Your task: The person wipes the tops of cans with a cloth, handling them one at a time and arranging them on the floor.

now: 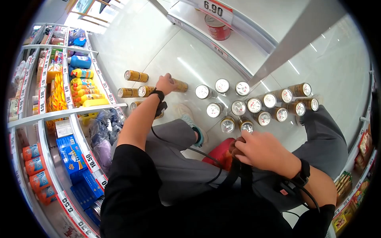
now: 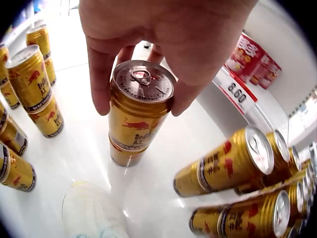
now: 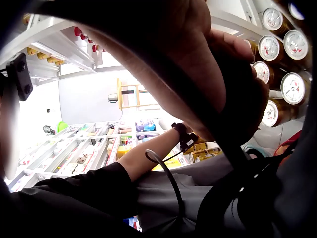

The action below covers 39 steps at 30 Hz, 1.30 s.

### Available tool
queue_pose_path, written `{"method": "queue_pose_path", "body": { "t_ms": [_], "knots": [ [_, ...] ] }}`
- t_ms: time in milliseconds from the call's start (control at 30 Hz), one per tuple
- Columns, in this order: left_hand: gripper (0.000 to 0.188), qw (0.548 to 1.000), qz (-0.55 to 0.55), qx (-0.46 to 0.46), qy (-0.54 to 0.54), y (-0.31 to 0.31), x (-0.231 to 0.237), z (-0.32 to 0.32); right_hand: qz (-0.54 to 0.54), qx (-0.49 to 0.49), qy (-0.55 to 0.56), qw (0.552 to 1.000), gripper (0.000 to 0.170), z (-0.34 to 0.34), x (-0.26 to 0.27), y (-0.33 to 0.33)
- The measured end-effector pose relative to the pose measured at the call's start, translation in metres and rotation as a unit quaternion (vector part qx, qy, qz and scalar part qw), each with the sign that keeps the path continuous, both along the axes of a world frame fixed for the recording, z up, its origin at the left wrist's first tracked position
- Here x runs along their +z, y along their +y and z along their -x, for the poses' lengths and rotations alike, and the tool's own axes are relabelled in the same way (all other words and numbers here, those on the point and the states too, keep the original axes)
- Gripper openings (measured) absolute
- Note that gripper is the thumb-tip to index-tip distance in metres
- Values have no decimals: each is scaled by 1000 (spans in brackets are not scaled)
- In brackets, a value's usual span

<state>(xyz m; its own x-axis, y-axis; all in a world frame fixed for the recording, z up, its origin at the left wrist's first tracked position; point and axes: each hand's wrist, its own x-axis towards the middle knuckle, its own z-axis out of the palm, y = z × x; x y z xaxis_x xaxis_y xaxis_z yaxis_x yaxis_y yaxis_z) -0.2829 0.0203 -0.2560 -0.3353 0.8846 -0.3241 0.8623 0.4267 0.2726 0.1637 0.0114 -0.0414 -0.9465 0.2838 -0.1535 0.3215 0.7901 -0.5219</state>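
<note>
My left hand (image 1: 166,84) grips the upper rim of a gold drink can (image 2: 136,119) from above, thumb on one side and fingers round the other. That can stands upright on a second gold can (image 2: 126,154) on the floor. Further stacked gold cans (image 1: 136,75) stand to the left of this hand. In front of my right hand (image 1: 266,152) is a large group of gold cans (image 1: 238,107) with silver tops. The right hand, held near my lap, grips a dark brown, cloth-like thing (image 3: 246,101); its exact kind I cannot tell.
Shelves of packaged goods (image 1: 83,95) line the left side, with more shelving at the right edge. Ahead, a white shelf (image 1: 238,59) carries a red tin (image 1: 217,28). A red object (image 1: 216,152) lies between my legs, and a cable (image 1: 202,152) crosses my lap.
</note>
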Motion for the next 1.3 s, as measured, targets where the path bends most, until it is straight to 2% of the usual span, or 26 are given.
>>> {"method": "queue_pose_path", "body": {
  "t_ms": [133,167,200,267,400,467,533,600,633,700,733,800,833,867,933,967,1033,1067,1133,1200,1267,1300],
  "knots": [
    [82,997,73,-16,16,-10,17,-55,-27,0,28,999,25,-2,-2,0],
    [84,998,51,-28,0,-16,10,-56,-24,0,28,999,25,-3,-1,1],
    [82,998,52,-23,-18,-16,7,-57,-22,0,28,999,24,-4,-1,1],
    [77,1000,24,-9,14,-21,2,-61,-30,-5,32,999,24,-6,-1,1],
    [72,998,60,-18,-19,-17,29,-36,-42,-7,35,998,26,-11,-1,0],
    [69,994,96,-46,-21,-10,63,-21,-50,-11,41,998,26,-11,3,-1],
    [71,992,112,-49,-24,0,125,-28,-55,-16,45,997,26,-12,8,1],
    [67,994,49,-87,-53,4,173,-37,-62,-60,83,993,24,-11,21,6],
    [67,994,51,-86,-52,5,203,-52,-60,-60,83,993,24,-10,31,10],
    [57,985,8,-33,-170,1,257,-95,-16,-145,159,976,23,-8,52,20],
    [57,965,-32,-32,-258,-6,269,-110,-16,-144,158,977,23,-7,57,24],
    [59,893,-96,-10,-441,-24,288,-149,7,-260,303,917,29,-6,64,33],
    [59,853,-130,10,-506,-34,295,-172,5,-265,379,887,35,-8,62,39],
    [64,832,-150,14,-533,-41,300,-191,-3,-258,432,864,37,-10,64,45],
    [70,802,-182,13,-569,-49,300,-218,10,-278,464,841,36,-13,68,47],
    [70,798,-184,14,-574,-51,300,-230,8,-276,460,844,36,-13,69,46],
    [78,710,-218,63,-667,-52,297,-249,62,-308,482,818,37,-12,66,43],
    [78,705,-217,65,-672,-51,294,-255,61,-308,476,821,37,-10,64,42],
    [82,600,-251,104,-752,-49,286,-265,100,-323,486,806,39,-8,61,38],
    [83,576,-266,93,-767,-49,276,-270,98,-322,482,809,38,-6,61,35],
    [79,518,-270,163,-795,-47,268,-273,268,-410,452,746,35,0,63,32],
    [69,533,-254,125,-797,-43,262,-273,267,-411,450,746,35,2,60,33]
  ]
}}
